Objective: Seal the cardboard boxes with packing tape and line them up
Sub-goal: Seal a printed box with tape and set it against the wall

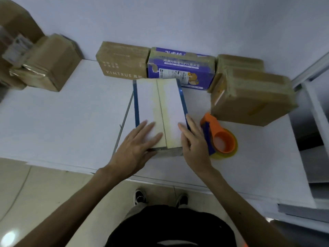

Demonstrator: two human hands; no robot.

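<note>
A white box with blue edges [160, 104] lies in the middle of the table, with a strip of yellowish tape along its centre seam. My left hand [137, 148] presses flat on the near left part of its top. My right hand [194, 141] rests with straight fingers along the box's near right edge. An orange and blue tape dispenser [219, 138] lies on the table just right of my right hand, apart from it. Against the wall stand a brown KIMTRUE box [121, 63], a purple printed box [179, 68] and a taped brown box [249, 97].
More brown boxes [48, 65] are stacked at the far left. The white table [62, 122] ends near my body, with tiled floor and my shoes below. A white shelf unit [316, 122] stands at the right edge.
</note>
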